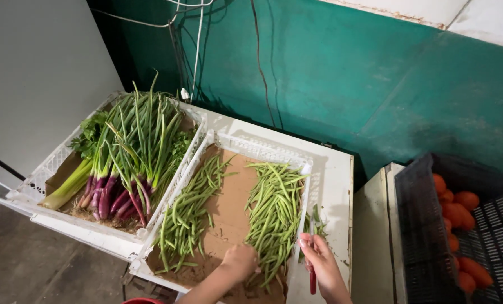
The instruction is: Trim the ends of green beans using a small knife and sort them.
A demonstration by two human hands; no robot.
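Green beans (274, 211) lie in two loose heaps inside a white plastic crate (251, 147) lined with brown cardboard (231, 194); one heap runs along the crate's left side and the other along its right side, with bare cardboard between them. The left hand (239, 262) is down in the crate at the near end of the right-hand heap, curled into a loose fist and touching the beans, though whether it actually grips any cannot be told from this angle. The right hand (320, 260) sits just outside the crate's right wall, over the white table (333, 169), fingers closed around a slim red-handled tool (313, 280) that points toward the person. A few stray beans and trimmings lie on the table beside that hand. To the left, a second white crate (54, 163) holds bunched spring onions (130, 152) with purple bulbs, leafy green herbs (88, 138) and a pale celery-like stalk. Well apart on the right, a dark plastic crate (417, 219) contains orange fruit (459, 217). A teal wall (347, 73) rises behind everything.
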